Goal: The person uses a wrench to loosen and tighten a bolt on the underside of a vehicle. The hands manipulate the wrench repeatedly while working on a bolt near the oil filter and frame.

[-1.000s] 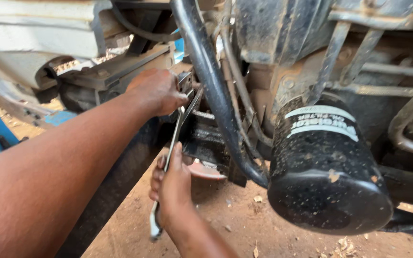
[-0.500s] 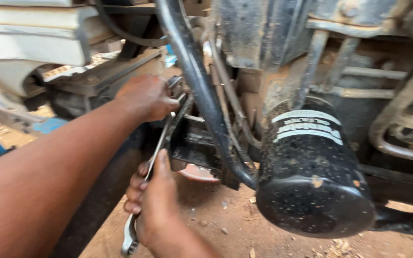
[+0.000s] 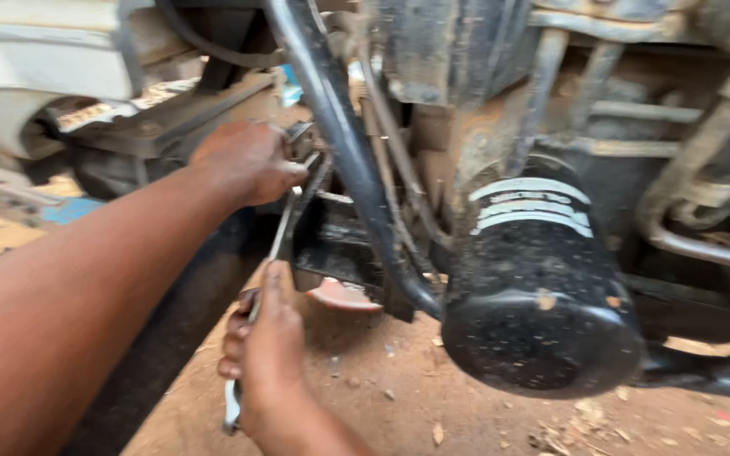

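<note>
Right hand [image 3: 268, 359] closed round the low end of a long wrench [image 3: 285, 236]; left hand [image 3: 251, 160] closed up at the wrench head, pressed into the engine by the black hose [image 3: 340, 143]. Risk: wrench could slip off whatever it grips, knuckles hitting metal, since the grip sits far down the handle. Black oil filter [image 3: 542, 304] hangs right, white label band round its top, print unreadable.

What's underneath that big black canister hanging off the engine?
Under the black canister lies bare reddish dirt ground with scattered dry leaf bits. A dark pipe passes low behind it; the canister hides the rest.
</note>
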